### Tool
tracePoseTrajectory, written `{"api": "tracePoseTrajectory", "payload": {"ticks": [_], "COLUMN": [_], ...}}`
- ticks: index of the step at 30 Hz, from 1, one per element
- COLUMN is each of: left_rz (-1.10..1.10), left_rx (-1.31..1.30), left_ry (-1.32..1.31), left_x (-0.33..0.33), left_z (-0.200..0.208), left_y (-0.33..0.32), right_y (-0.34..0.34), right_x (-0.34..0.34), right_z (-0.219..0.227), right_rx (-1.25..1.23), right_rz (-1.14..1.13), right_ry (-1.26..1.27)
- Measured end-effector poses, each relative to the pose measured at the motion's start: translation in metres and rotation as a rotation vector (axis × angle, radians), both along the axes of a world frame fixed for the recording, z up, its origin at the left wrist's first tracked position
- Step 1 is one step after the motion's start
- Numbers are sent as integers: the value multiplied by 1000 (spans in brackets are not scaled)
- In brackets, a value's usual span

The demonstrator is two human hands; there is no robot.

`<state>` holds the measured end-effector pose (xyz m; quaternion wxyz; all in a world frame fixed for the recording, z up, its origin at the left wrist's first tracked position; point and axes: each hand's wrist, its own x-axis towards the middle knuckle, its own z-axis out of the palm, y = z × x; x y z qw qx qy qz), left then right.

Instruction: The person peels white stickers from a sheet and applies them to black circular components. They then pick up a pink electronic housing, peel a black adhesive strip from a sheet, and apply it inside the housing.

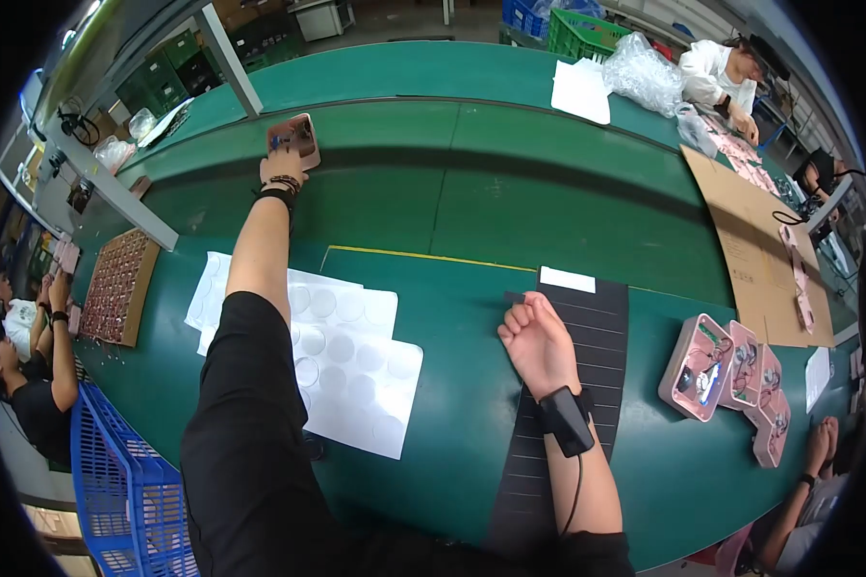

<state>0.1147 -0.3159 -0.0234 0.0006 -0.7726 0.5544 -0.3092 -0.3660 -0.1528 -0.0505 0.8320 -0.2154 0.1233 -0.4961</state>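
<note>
My left hand [283,165] reaches far out over the green surface and grips the near end of an open pink plastic case [304,135]. Dark and blue parts show inside that case; my fingers partly hide them. Nearer to me, my right hand [541,344] is held palm up with its fingers curled closed. A short black strip [515,297] sticks out at its fingertips. Under this hand and forearm lies a long black sheet [601,332] crossed by thin white lines. A black device with a cable is strapped to my right wrist.
White sheets of round stickers [361,389] lie under my left arm. Open pink cases with wiring [702,370] stand at the right, near a cardboard sheet [755,260]. A box of small parts [120,288] and a blue crate [130,481] are at the left. Other people work around the table.
</note>
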Motion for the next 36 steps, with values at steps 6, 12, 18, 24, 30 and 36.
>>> {"api": "tracePoseTrajectory", "payload": {"ticks": [6,12,18,24,30,36], "left_rz": [-196,-582,-979,-1090,-1054,-918], "left_rx": [72,122,204,236,200,156], "left_ry": [110,22,217,452,688,726], "left_x": [-72,-199,-312,-361,-355,-349], "left_z": [25,68,78,37,39,39], "left_y": [37,168,364,430,426,415], "right_y": [-12,-10,56,137,169,174], "right_x": [1,1,-40,-68,-78,-77], "right_z": [-18,2,136,102,60,60], "right_rx": [-59,-124,-732,-1363,-1659,-1572], "right_rz": [14,-45,31,92,44,23], "right_ry": [-7,-95,-51,992,1232,1228]}}
